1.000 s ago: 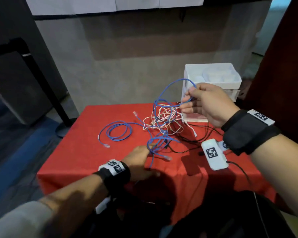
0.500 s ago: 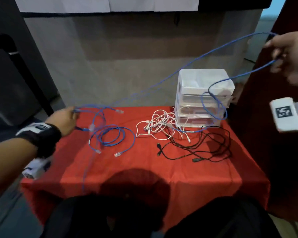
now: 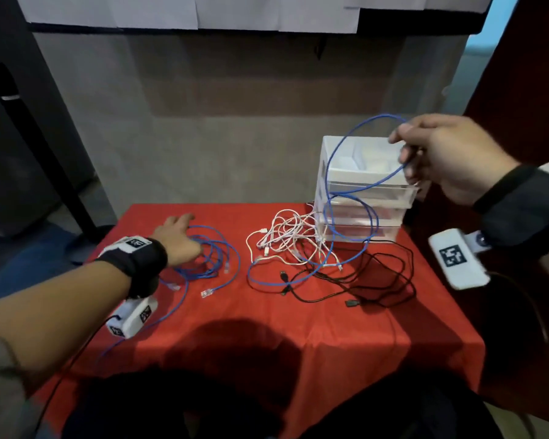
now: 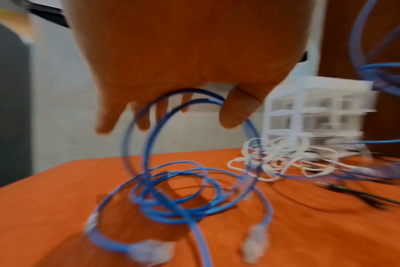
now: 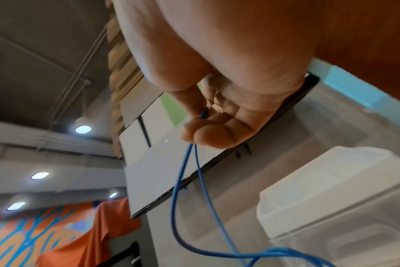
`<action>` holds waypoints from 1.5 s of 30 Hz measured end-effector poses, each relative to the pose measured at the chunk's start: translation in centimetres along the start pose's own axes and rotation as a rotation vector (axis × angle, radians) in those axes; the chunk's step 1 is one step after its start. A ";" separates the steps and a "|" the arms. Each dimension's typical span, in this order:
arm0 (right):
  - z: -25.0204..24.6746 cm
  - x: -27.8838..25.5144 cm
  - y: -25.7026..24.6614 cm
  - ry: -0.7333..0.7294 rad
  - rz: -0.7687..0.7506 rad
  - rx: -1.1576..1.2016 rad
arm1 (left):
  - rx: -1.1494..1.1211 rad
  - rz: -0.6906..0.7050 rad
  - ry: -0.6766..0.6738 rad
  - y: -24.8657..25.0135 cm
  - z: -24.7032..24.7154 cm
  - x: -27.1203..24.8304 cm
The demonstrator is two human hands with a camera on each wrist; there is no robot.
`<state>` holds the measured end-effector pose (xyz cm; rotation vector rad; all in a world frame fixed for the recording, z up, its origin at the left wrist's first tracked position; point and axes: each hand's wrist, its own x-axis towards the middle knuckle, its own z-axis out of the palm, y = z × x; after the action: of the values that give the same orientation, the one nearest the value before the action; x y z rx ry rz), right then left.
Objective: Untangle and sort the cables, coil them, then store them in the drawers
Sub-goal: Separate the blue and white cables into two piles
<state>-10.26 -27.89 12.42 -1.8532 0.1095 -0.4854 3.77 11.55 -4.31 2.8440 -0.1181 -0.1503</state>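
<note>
Head view: right hand (image 3: 450, 156) up beside the drawers (image 3: 362, 191), grip pinching a blue cable (image 3: 346, 198) that loops down into the white cables (image 3: 292, 239) and black cables (image 3: 377, 280) on the red bench (image 3: 267, 327). Left hand (image 3: 178, 239) low on a blue coil (image 3: 216, 258); its fingertips are hidden.

Left wrist view, blurred: loops hang over the thumb (image 4: 237, 110) and fingers, grip curled loosely round them, the rest of the coil lying on the bench.

Right wrist view: two blue strands drop from closed fingers (image 5: 208, 133); the palm hides the rest.
</note>
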 end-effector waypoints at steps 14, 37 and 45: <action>4.6 -2.3 -7.0 -0.152 -0.092 0.334 | -0.094 0.742 0.063 13.9 9.6 -4.9; 7.8 -0.1 2.5 -0.152 0.154 0.229 | -0.793 0.204 0.143 4.0 0.7 -1.1; 10.3 0.5 3.6 -0.167 0.158 0.226 | -0.575 0.276 0.542 0.4 -1.7 -1.1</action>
<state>-5.27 -20.11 6.63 -1.6408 0.0839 -0.2217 2.81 11.75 -2.44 2.1743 -0.2920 0.5507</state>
